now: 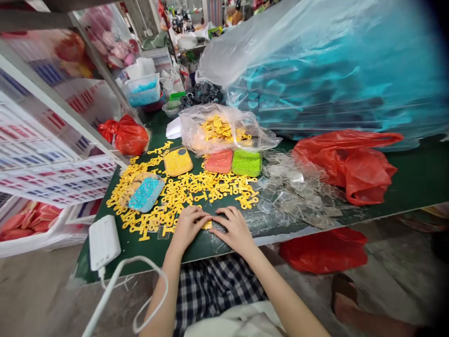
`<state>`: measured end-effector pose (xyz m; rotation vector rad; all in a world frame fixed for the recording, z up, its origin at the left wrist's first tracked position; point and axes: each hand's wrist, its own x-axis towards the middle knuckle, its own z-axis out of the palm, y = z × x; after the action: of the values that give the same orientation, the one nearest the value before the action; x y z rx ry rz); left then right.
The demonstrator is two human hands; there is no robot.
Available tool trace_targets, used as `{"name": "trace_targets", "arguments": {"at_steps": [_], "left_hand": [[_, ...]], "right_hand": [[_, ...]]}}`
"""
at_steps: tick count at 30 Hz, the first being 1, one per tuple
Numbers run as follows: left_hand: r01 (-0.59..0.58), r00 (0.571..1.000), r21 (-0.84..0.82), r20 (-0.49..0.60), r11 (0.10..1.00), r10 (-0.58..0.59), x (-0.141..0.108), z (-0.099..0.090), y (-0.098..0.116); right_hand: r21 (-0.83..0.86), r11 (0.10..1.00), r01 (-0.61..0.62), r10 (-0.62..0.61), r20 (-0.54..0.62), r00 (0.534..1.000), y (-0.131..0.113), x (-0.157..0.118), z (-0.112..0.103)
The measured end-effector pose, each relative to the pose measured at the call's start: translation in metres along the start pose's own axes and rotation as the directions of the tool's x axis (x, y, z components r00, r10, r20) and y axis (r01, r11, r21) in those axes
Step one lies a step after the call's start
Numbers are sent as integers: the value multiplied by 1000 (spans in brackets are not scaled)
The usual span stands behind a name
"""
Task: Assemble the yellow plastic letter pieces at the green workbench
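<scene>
Near the table's front edge, my left hand (190, 225) and my right hand (234, 228) face each other. Between their fingertips is a small yellow piece (207, 224), held from both sides and partly covered by the fingers. Yellow plastic pieces (182, 189) lie scattered behind and left of my hands. Among them stand a tray of blue beads (146, 194) and a tray of yellow beads (178, 162). A tray of red beads (219, 162) touches a tray of green beads (247, 162). Small clear plastic pieces (294, 187) are heaped to the right.
A white power bank (104, 242) with a cable lies at the left edge. Behind the trays sits a clear bag of yellow pieces (224, 130). A red bag (351, 161) and a large bag of blue items (315, 84) occupy the right. Crates (52, 182) stand left.
</scene>
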<state>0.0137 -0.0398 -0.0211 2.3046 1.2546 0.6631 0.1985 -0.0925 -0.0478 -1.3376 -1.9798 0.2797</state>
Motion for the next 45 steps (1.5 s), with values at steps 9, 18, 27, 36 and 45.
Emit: {"name": "trace_targets", "arguments": {"at_steps": [9,18,27,36,45], "left_hand": [[-13,1000,85,0,996,13,-15,7,-10],[39,993,-92,-111,995,-49,-10,-4,-4],[329,911,242,-337,913,-239,112,-84,-46],[287,910,405,168,868,-379,191,-100,-82],[279,925,438,115,855,-361,189,-102,-68]], "right_hand": [[-58,998,32,-33,-22,999,0,0,5],[-44,998,37,-38,-20,999,0,0,3],[24,1000,19,-19,-16,1000,2,1,6],[42,999,23,-23,3,1000,3,3,8],[36,999,7,-8,21,1000,1,5,5]]}}
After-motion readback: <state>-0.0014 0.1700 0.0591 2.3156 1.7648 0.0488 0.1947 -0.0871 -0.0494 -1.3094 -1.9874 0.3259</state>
